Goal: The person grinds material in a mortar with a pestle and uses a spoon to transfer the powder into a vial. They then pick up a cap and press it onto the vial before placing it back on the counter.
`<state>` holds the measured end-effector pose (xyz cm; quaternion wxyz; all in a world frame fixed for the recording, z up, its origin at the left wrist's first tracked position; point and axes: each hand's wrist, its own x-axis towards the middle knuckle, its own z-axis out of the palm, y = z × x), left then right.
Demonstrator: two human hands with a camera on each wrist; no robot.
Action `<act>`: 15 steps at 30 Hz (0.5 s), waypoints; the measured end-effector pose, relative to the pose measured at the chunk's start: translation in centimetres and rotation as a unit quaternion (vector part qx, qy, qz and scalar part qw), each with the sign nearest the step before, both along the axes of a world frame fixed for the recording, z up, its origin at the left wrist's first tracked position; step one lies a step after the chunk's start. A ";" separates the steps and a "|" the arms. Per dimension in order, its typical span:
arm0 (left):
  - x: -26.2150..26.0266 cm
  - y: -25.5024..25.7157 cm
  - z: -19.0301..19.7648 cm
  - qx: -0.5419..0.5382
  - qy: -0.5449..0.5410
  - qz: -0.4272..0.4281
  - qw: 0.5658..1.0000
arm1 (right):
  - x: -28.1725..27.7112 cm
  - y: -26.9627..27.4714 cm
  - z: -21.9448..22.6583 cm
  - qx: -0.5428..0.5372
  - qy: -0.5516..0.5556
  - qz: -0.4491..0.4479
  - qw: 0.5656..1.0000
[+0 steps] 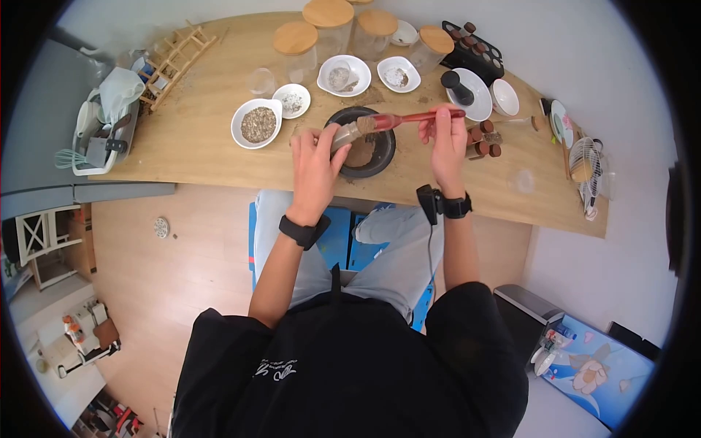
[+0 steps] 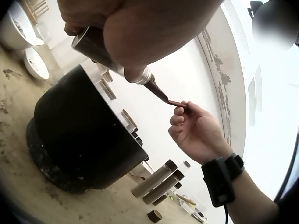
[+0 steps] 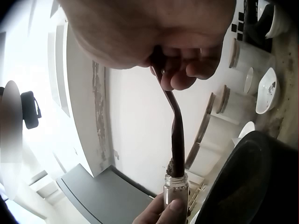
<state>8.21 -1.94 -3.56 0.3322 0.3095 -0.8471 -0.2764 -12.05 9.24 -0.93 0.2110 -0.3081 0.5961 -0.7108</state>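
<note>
- At the near side of the wooden table [image 1: 219,162]: the person's legs [image 1: 401,252] in light jeans; a black band with a device on each wrist.
- Left hand [image 1: 314,168]: fingers and thumb wrapped round a clear glass vial [image 1: 343,136], tilted, open mouth toward the right hand.
- Right hand [image 1: 447,150]: pinches the handle of a reddish-brown scoop [image 1: 412,117]; its far end sits at the vial mouth, brown powder on it.
- Vial and scoop meet above the black bowl [image 1: 385,164]; brown powder [image 1: 361,155] lies in the bottom of the bowl.
- Right of the bowl: brown-capped vials [image 1: 482,136] lying in a group, near the right hand.
- Left of the bowl: white dish [image 1: 258,125] of coarse brown bits, small white dish [image 1: 292,101] with pale flakes touching or just beside it, can't tell.
- Beyond the bowl: two handled white dishes [image 1: 345,76], contents in both; to their right, a white plate [image 1: 478,100] with a black pestle [image 1: 458,88] on it.
- Farther back: clear jars [image 1: 334,36] with wooden lids, black rack [image 1: 478,52] holding brown-capped vials.
</note>
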 end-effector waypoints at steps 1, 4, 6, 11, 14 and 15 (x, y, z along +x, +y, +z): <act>-0.1 0.3 -0.1 0.006 -0.001 0.002 1.000 | -0.1 0.2 0.6 0.006 -0.001 0.002 1.000; -0.9 0.3 0.0 0.008 0.008 0.008 1.000 | -1.0 0.3 2.3 0.005 0.061 0.051 0.997; -1.2 0.6 0.1 0.004 0.023 0.012 1.000 | -1.1 0.4 3.2 0.014 0.121 0.074 0.990; -1.6 0.9 0.2 0.027 0.035 0.005 0.999 | -1.2 1.1 4.4 0.017 0.193 0.098 0.976; -1.8 1.1 0.5 0.035 0.043 0.001 0.998 | -0.9 1.4 5.4 0.037 0.238 0.105 0.965; -1.9 1.0 0.6 0.037 0.043 0.000 0.998 | -0.8 1.5 5.7 0.043 0.256 0.109 0.959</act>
